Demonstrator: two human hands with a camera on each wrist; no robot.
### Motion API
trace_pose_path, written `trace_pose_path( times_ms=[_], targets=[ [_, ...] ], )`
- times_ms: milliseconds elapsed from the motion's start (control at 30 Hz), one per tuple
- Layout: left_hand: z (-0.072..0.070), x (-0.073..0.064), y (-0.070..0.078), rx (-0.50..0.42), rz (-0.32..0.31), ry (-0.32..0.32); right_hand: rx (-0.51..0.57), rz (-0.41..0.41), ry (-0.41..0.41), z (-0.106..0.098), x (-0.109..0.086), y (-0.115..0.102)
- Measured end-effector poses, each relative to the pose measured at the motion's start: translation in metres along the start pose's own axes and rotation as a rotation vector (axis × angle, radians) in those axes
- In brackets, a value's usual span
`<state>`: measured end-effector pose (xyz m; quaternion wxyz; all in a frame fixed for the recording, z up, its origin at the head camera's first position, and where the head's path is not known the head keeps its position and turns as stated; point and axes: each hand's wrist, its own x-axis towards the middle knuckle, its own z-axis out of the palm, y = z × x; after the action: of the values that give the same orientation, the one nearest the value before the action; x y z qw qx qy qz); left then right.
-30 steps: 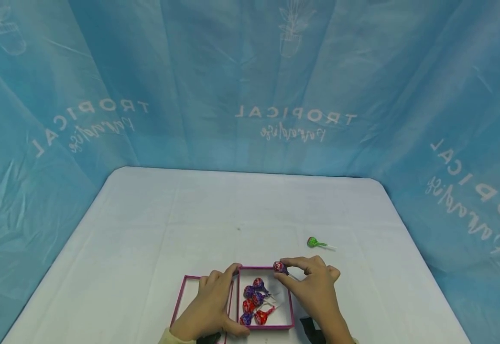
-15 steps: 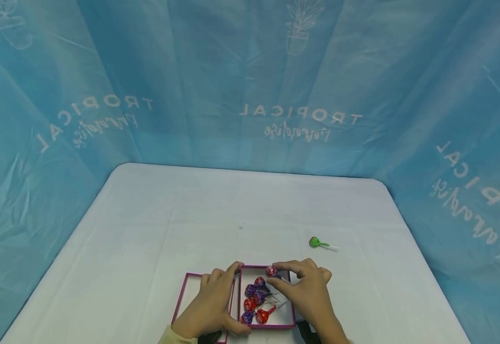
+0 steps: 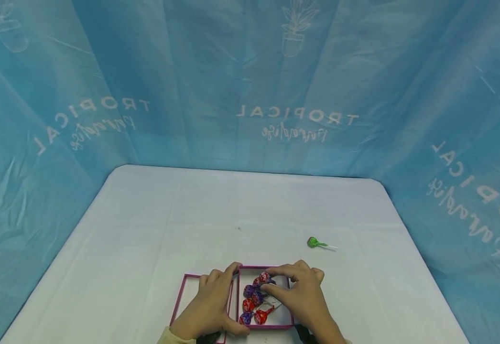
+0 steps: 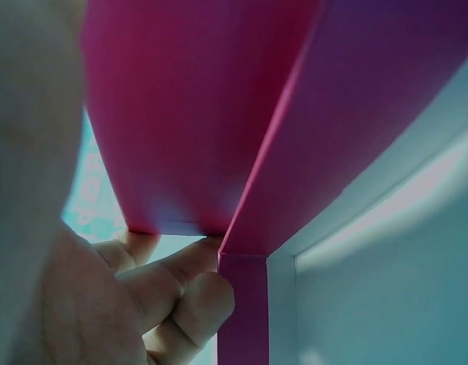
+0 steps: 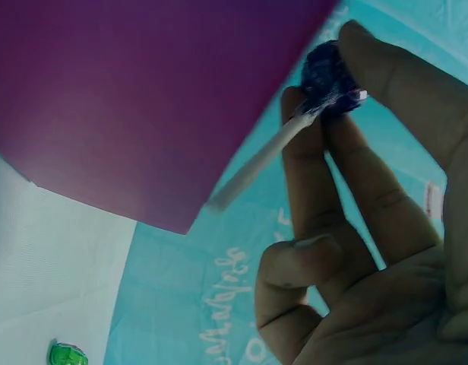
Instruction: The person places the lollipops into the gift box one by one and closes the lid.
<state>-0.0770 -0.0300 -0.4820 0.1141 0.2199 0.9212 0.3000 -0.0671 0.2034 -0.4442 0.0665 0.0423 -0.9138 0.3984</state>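
Observation:
A shallow white box (image 3: 271, 327) with magenta walls lies at the table's near side, holding several red and purple wrapped lollipops (image 3: 248, 305). My left hand (image 3: 210, 306) spans its left side, thumb at the near corner and fingers at the far one; in the left wrist view the fingers bend against the magenta wall (image 4: 243, 312). Over the box's interior, my right hand (image 3: 297, 294) pinches another lollipop (image 3: 265, 277) by its wrapped head between thumb and fingers. The right wrist view shows its white stick (image 5: 257, 167) pointing away from the fingertips.
A green lollipop (image 3: 312, 242) lies on the white table (image 3: 207, 210) beyond the box, to the right. Under my left forearm sits a second magenta-edged tray (image 3: 180, 298), partly hidden. Blue printed curtains (image 3: 190, 71) surround the table's back and sides.
My right hand has carried the pinched lollipop from the box's far right corner leftward and nearer, over the other lollipops. The left hand stays at the box's left side.

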Motion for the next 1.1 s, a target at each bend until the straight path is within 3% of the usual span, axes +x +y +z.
trace_pose_path(
  times_ms=[433,900,1100],
  targets=[
    [0.002,-0.001,0.000,0.009,0.026,0.025,-0.101,-0.003,-0.057,0.014,-0.002,0.012],
    [0.001,-0.001,0.000,0.011,0.013,0.010,-0.188,-0.201,-0.015,0.024,-0.004,0.015],
    [0.003,-0.002,-0.001,0.007,0.006,0.007,-0.217,-0.231,-0.032,0.026,-0.006,0.014]
  ],
)
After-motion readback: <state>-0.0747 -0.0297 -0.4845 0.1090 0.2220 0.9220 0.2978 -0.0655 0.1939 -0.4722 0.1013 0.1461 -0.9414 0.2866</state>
